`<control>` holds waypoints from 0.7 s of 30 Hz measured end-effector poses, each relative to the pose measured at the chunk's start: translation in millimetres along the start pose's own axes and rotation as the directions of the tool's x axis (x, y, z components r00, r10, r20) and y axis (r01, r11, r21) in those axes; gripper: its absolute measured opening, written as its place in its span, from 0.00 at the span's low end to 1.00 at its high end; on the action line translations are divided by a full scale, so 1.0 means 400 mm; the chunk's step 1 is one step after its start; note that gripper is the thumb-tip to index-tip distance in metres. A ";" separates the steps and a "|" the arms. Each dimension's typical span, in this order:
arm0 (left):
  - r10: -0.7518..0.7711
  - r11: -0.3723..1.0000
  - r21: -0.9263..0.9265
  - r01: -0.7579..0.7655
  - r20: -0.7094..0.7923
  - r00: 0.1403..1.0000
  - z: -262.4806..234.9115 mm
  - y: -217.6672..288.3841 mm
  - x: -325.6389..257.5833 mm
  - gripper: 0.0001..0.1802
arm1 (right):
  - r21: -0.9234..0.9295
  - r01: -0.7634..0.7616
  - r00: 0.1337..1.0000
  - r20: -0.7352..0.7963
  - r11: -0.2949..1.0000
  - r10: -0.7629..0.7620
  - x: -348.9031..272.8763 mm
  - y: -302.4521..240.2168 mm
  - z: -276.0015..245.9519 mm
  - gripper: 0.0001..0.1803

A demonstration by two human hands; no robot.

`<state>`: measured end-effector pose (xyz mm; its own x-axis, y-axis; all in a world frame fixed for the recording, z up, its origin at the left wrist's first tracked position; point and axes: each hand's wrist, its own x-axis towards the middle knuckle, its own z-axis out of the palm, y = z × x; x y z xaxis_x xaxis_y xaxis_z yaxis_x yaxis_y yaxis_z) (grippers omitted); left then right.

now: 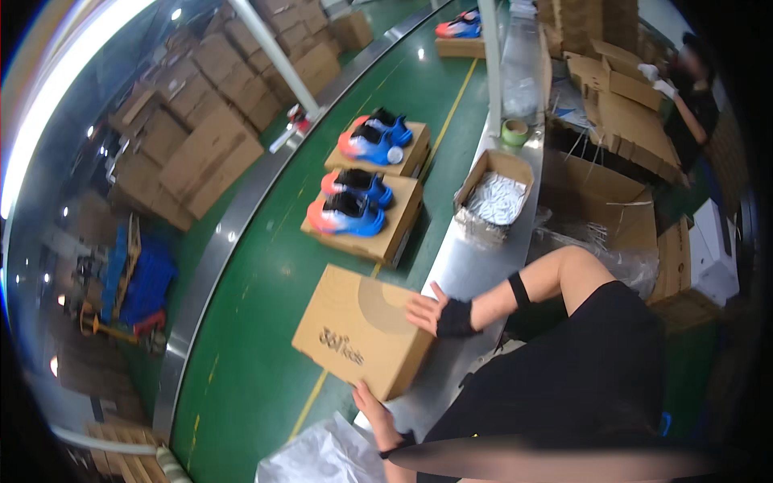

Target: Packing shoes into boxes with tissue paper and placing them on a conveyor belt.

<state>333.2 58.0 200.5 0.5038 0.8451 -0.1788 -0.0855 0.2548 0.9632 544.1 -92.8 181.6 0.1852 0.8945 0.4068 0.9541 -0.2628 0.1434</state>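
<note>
A closed brown cardboard shoebox (354, 330) lies on the green conveyor belt (258, 322) in front of me. My right hand (428, 310), with a black wrist wrap, rests on the lid's far right edge, fingers spread over it. At the box's near corner, my left hand (372, 406) grips from below. The box sits tilted against the metal side ledge (467, 270).
Further along the belt, two boxes (378, 233) (403, 157) each carry a pair of blue-and-orange shoes, and a third box (460, 36) is farther off. An open carton of white paper (495, 197) and a green tape roll (514, 130) sit on the ledge. Stacked cartons stand left, a person (692, 88) top right, white paper (322, 455) below.
</note>
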 end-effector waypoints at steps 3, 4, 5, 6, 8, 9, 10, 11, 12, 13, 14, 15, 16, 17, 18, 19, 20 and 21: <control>-0.022 0.991 0.132 0.028 -0.044 0.999 0.101 0.025 -0.077 0.21 | 0.316 0.101 0.944 0.270 0.943 -0.191 0.033 -0.034 -0.227 0.31; -0.022 0.983 0.183 0.023 -0.007 1.000 0.120 0.017 -0.089 0.22 | 0.307 0.080 0.947 0.274 0.948 -0.168 0.030 -0.054 -0.231 0.31; -0.018 0.972 0.235 0.014 0.013 1.000 0.130 0.008 -0.091 0.23 | 0.393 0.110 0.977 0.127 0.913 -0.172 0.032 -0.098 -0.207 0.33; -0.013 0.982 0.189 0.011 0.007 1.000 0.150 0.001 -0.106 0.24 | 0.470 0.155 0.986 -0.025 0.869 -0.162 0.031 -0.131 -0.185 0.34; -0.005 0.992 0.129 0.005 -0.003 1.000 0.169 0.007 -0.128 0.24 | 0.449 0.183 0.979 -0.165 0.874 -0.121 0.016 -0.150 -0.152 0.33; 0.016 0.995 0.102 -0.017 0.011 1.000 0.168 0.003 -0.128 0.24 | 0.423 0.209 0.951 -0.298 0.882 -0.082 0.008 -0.158 -0.136 0.31; 0.019 0.995 0.100 -0.020 0.006 1.000 0.172 -0.002 -0.123 0.24 | 0.408 0.204 0.938 -0.343 0.890 -0.058 0.004 -0.156 -0.132 0.31; -0.001 0.992 0.130 -0.001 0.017 1.000 0.169 -0.010 -0.122 0.23 | 0.412 0.209 0.937 -0.345 0.887 -0.061 -0.002 -0.162 -0.108 0.31; -0.021 0.987 0.160 0.017 0.027 0.999 0.166 -0.020 -0.122 0.23 | 0.286 0.214 0.915 -0.394 0.934 -0.089 -0.005 -0.161 -0.071 0.32; -0.015 0.987 0.162 0.011 0.018 1.000 0.160 -0.029 -0.113 0.23 | 0.155 0.212 0.888 -0.442 0.965 -0.124 0.005 -0.160 -0.057 0.32; 0.036 0.983 0.177 -0.042 0.039 0.999 0.155 -0.042 -0.106 0.23 | 0.159 0.220 0.884 -0.450 0.962 -0.128 0.005 -0.163 -0.050 0.32; 0.086 0.977 0.191 -0.096 0.060 0.994 0.150 -0.052 -0.099 0.23 | 0.160 0.211 0.888 -0.443 0.964 -0.121 0.003 -0.165 -0.043 0.33; 0.048 0.988 0.143 -0.060 0.087 0.995 0.146 -0.059 -0.096 0.25 | 0.163 0.204 0.895 -0.430 0.965 -0.117 -0.010 -0.161 -0.051 0.33; 0.050 0.988 0.144 -0.060 0.074 0.996 0.147 -0.052 -0.105 0.25 | 0.170 0.215 0.893 -0.433 0.962 -0.123 -0.010 -0.151 -0.099 0.33; -0.037 0.996 0.081 0.031 0.071 0.997 0.153 -0.044 -0.119 0.25 | 0.333 0.240 0.957 -0.238 0.912 -0.165 -0.013 -0.134 -0.150 0.32; -0.117 0.993 0.021 0.116 0.080 0.990 0.159 -0.030 -0.136 0.25 | 0.486 0.222 0.972 -0.047 0.845 -0.229 -0.011 -0.110 -0.190 0.32; -0.127 0.991 0.059 0.123 0.065 0.990 0.170 -0.018 -0.170 0.25 | 0.542 0.263 0.930 0.078 0.798 -0.359 -0.012 -0.080 -0.192 0.37; -0.116 0.992 0.061 0.112 0.056 0.992 0.176 -0.007 -0.216 0.25 | 0.543 0.274 0.929 0.065 0.794 -0.365 -0.027 -0.059 -0.157 0.37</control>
<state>350.5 -48.7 227.4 0.5578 0.7821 -0.2777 0.0246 0.3189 0.9475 504.6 -119.1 230.6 -0.1613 0.9502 0.2668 0.9357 0.2332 -0.2648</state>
